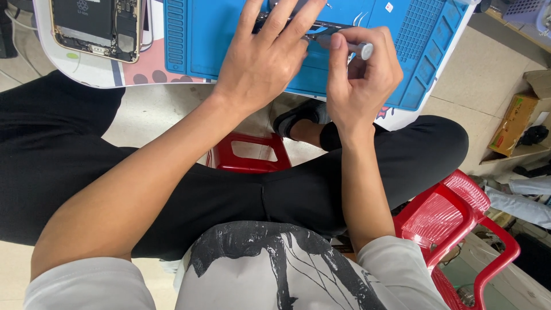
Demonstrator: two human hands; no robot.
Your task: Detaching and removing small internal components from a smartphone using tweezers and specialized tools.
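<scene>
My left hand (265,60) lies flat, fingers spread, pressing on a dark slim device part (321,26) on the blue work mat (195,40). My right hand (361,77) grips a small screwdriver with a silver cap (363,50), its tip pointing at the part under my left fingers. The tip itself is hidden by my fingers. An opened phone with a gold frame (96,26), its circuitry exposed, lies at the upper left beside the mat.
The mat sits on a white table (86,69) above my crossed legs in black trousers. A red plastic stool (459,218) stands at the right, another red stool (249,152) beneath the table. A cardboard box (516,123) sits on the floor at the far right.
</scene>
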